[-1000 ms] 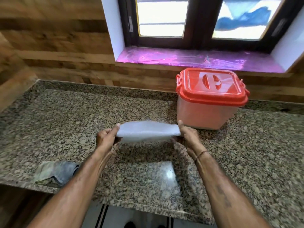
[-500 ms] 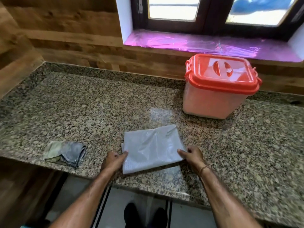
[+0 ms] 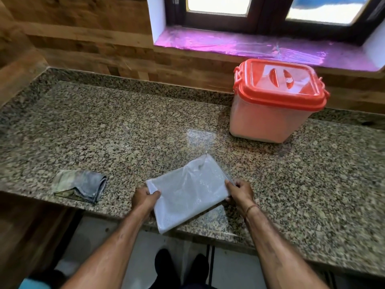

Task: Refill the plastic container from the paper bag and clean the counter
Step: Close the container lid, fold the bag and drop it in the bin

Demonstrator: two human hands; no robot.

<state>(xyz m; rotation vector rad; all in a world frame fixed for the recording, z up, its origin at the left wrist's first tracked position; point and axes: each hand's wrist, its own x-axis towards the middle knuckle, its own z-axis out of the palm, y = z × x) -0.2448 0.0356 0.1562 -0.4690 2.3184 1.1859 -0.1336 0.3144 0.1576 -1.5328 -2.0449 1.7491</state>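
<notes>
A flat, folded pale grey-white bag (image 3: pixel 187 192) lies at the front edge of the granite counter (image 3: pixel 125 132), its near corner hanging past the edge. My left hand (image 3: pixel 144 198) grips its left edge, thumb on top. My right hand (image 3: pixel 239 191) pinches its right edge. The plastic container (image 3: pixel 273 113) stands at the back right with its orange-red lid (image 3: pixel 281 84) closed. A folded grey-green cloth (image 3: pixel 83 185) lies on the counter to the left of my left hand.
A wooden wall runs behind and to the left of the counter. A window sill covered in purple film (image 3: pixel 239 45) sits above the container. Below the counter edge I see floor tiles and my feet (image 3: pixel 181 268).
A second ago I held the bag stretched out above the counter near the container. It now lies flat at the front edge, pulled closer to me, both hands still on its sides.
</notes>
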